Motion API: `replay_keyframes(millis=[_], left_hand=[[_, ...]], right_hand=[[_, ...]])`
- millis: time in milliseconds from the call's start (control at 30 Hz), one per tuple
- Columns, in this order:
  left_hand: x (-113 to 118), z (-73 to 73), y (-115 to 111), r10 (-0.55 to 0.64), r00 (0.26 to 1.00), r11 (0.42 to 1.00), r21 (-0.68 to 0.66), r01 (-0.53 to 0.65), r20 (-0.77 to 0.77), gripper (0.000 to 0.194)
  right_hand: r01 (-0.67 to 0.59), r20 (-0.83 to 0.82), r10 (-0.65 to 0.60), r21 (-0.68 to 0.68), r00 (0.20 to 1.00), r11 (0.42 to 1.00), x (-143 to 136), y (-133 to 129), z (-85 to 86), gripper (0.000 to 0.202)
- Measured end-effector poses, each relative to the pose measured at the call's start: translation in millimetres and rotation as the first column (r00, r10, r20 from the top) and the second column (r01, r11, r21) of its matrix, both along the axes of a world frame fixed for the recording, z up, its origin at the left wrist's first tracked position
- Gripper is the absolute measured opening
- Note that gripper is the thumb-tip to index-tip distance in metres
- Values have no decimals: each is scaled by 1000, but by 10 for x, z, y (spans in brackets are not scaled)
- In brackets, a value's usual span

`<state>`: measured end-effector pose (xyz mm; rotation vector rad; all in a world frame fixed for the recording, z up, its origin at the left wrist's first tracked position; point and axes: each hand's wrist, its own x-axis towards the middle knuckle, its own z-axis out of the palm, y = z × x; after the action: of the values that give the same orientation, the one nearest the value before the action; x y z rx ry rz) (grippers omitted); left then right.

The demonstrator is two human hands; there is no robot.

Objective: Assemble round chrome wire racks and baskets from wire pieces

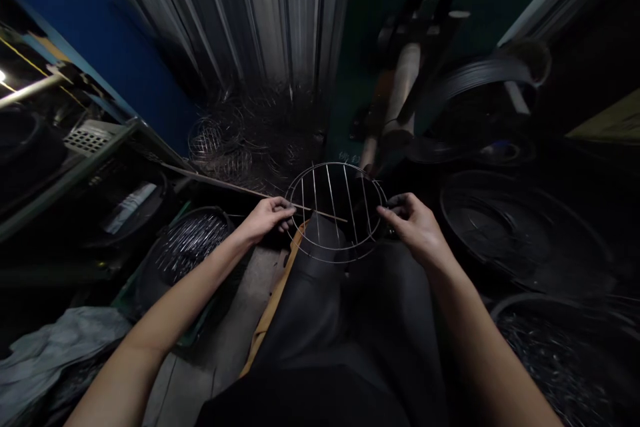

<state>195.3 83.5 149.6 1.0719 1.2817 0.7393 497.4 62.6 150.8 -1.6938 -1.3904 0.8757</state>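
Observation:
A round wire rack with several parallel bars and a double rim hangs level above my knees. My left hand pinches its rim at the left, and my right hand pinches the rim at the right. Both hands have their fingers closed on the wire. Dark stains show on the fingertips. Under the rack lie my legs in dark trousers, and the tip of a thin rod or strip shows beneath its left half.
Round wire pieces are heaped by the corrugated metal sheet. At left, a tub holds short metal rods. Wire coils and a machine stand at right, above dark basins. A cloth lies lower left.

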Motion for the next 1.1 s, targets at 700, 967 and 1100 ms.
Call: replay_keyframes(millis=[700,967,1100], left_hand=[[-100,193,837,-95,995,989,-119,90,-36,15],[-57,305,843,-204,978,978,-56,201,-52,20],[-32,305,675,-199,976,979,-64,194,-87,13]], right_hand=[[86,-88,-85,16,993,996,-165,381,88,39],[147,-88,-143,38,986,988,-152,3,102,43],[176,-148,-177,-15,973,984,-162,-158,16,47]])
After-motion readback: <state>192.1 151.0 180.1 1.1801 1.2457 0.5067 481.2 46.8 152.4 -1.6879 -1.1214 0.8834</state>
